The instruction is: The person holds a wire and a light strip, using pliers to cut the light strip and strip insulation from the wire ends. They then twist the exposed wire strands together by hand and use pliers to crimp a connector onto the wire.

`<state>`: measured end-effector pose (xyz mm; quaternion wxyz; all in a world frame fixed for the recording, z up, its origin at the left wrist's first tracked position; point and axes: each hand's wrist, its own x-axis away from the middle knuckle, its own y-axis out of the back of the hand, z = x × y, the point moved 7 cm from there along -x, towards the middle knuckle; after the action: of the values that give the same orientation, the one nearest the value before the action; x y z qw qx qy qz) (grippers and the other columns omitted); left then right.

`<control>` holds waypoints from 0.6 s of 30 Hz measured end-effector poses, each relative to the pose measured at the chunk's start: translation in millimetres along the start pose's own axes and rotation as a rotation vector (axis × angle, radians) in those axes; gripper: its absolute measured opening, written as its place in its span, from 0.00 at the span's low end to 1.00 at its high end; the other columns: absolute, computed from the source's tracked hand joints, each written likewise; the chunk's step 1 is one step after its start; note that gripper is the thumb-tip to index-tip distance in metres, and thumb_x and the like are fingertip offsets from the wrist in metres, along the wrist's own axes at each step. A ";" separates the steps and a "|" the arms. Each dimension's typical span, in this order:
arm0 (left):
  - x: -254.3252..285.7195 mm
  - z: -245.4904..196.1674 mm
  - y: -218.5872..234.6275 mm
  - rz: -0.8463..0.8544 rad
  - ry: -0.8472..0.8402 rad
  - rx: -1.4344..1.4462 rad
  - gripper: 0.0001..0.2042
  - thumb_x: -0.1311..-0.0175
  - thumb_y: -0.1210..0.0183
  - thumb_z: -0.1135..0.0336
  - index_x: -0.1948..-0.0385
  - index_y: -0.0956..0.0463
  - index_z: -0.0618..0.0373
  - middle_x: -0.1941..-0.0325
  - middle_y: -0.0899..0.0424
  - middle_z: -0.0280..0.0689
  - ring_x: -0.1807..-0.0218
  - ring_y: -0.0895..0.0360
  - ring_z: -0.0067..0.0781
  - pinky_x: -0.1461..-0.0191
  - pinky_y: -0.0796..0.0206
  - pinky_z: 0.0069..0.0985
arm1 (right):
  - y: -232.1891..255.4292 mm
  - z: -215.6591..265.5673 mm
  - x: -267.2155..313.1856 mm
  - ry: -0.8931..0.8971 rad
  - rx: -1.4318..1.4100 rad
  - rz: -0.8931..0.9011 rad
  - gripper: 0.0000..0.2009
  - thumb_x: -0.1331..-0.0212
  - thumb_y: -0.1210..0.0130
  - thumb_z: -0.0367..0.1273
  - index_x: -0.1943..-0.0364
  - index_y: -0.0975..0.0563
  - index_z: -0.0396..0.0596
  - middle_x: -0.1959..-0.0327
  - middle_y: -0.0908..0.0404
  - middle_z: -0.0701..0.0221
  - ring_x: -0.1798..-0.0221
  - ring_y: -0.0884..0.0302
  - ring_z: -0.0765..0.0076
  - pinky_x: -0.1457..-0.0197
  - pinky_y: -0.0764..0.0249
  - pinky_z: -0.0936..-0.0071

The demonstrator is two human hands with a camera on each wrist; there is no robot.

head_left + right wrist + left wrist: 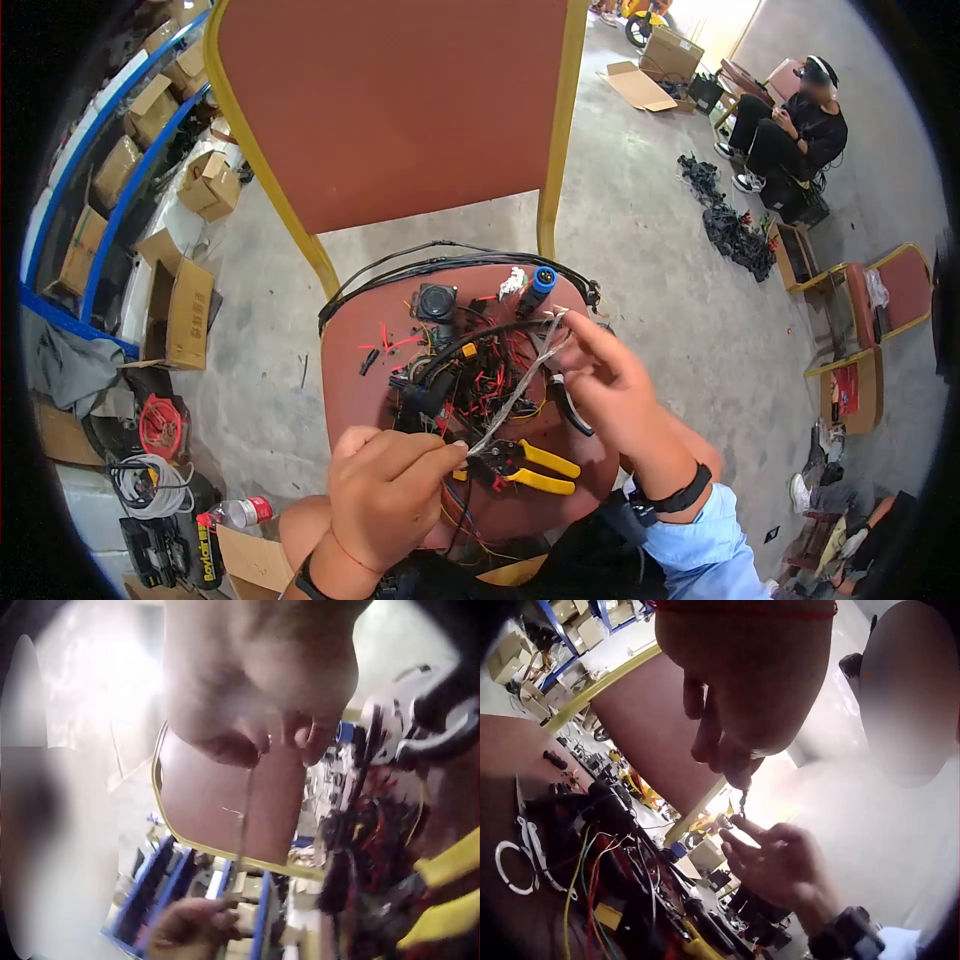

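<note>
A thin silvery braided wire (515, 393) is stretched at a slant between both hands, above a chair seat (350, 420). My left hand (392, 490) pinches its lower end between thumb and forefinger. At the upper end, my right hand (622, 385) has its fingertips on the frayed tip; in the right wrist view those fingers (244, 750) close on the strand. Beneath the wire lies a tangled heap of red, black and yellow wires (490, 375). Yellow-handled pliers (545, 468) rest on the seat near my left hand.
A blue round connector (541, 282) and a black square part (437, 301) lie toward the seat's back. Black cable (440, 250) loops behind them. Another chair's back (400, 110) stands ahead. Scissors (529, 855) show in the left wrist view. A person (805, 125) sits at far right.
</note>
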<state>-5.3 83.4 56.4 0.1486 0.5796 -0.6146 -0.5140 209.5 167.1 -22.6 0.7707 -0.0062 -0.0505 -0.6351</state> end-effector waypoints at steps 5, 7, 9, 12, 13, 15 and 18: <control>-1.6 -11.2 -10.0 -0.022 -0.042 -0.073 0.11 0.56 0.38 0.75 0.69 0.16 0.48 0.69 0.15 0.27 0.69 0.20 0.31 0.62 0.35 0.31 | -14.5 5.6 -19.3 -0.093 -1.077 0.238 0.32 0.46 0.47 0.30 0.32 0.32 0.36 0.28 0.33 0.58 0.27 0.40 0.61 0.27 0.42 0.64; 0.0 -12.0 -17.1 0.013 -0.063 -0.056 0.12 0.55 0.38 0.74 0.66 0.16 0.49 0.67 0.16 0.27 0.68 0.20 0.30 0.62 0.35 0.31 | -21.6 22.8 -20.0 -0.098 -1.132 0.229 0.25 0.43 0.45 0.36 0.41 0.24 0.39 0.32 0.29 0.54 0.28 0.37 0.57 0.27 0.41 0.62; 7.9 -6.8 -25.5 0.048 -0.069 -0.012 0.15 0.53 0.39 0.73 0.60 0.17 0.49 0.65 0.16 0.28 0.67 0.21 0.29 0.61 0.36 0.30 | -12.3 24.5 -17.8 -0.041 -1.190 0.184 0.19 0.42 0.44 0.38 0.50 0.21 0.41 0.33 0.29 0.54 0.28 0.37 0.58 0.26 0.41 0.62; 1.4 20.4 -9.8 -0.019 0.084 0.111 0.14 0.52 0.38 0.78 0.62 0.16 0.52 0.66 0.16 0.32 0.67 0.20 0.33 0.63 0.33 0.30 | -2.0 26.3 4.8 -0.046 -1.065 0.023 0.14 0.42 0.41 0.41 0.61 0.19 0.45 0.31 0.32 0.55 0.30 0.36 0.55 0.28 0.39 0.61; 1.5 29.1 -4.5 -0.074 0.152 0.209 0.14 0.52 0.38 0.80 0.63 0.16 0.54 0.67 0.16 0.34 0.67 0.19 0.34 0.63 0.31 0.30 | -3.5 27.6 11.7 -0.039 -1.005 -0.034 0.14 0.42 0.41 0.42 0.64 0.19 0.47 0.29 0.33 0.56 0.30 0.36 0.54 0.28 0.38 0.61; 0.6 45.8 6.3 -0.198 0.269 0.392 0.13 0.51 0.38 0.85 0.64 0.16 0.57 0.68 0.16 0.37 0.66 0.18 0.35 0.64 0.28 0.29 | -12.8 30.5 21.0 0.024 -0.882 0.148 0.10 0.42 0.39 0.40 0.65 0.19 0.49 0.28 0.35 0.58 0.30 0.36 0.54 0.29 0.39 0.61; 0.8 57.3 15.4 -0.253 0.370 0.374 0.12 0.49 0.38 0.88 0.66 0.16 0.60 0.68 0.16 0.40 0.65 0.17 0.34 0.63 0.25 0.26 | -33.7 36.1 41.9 0.042 -0.730 0.308 0.08 0.47 0.34 0.37 0.72 0.19 0.50 0.29 0.37 0.50 0.29 0.38 0.48 0.27 0.43 0.56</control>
<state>-58.7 106.0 44.0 0.0835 0.7529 -0.5840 -0.2918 181.8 122.2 15.1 0.8050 -0.2741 0.1960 -0.4883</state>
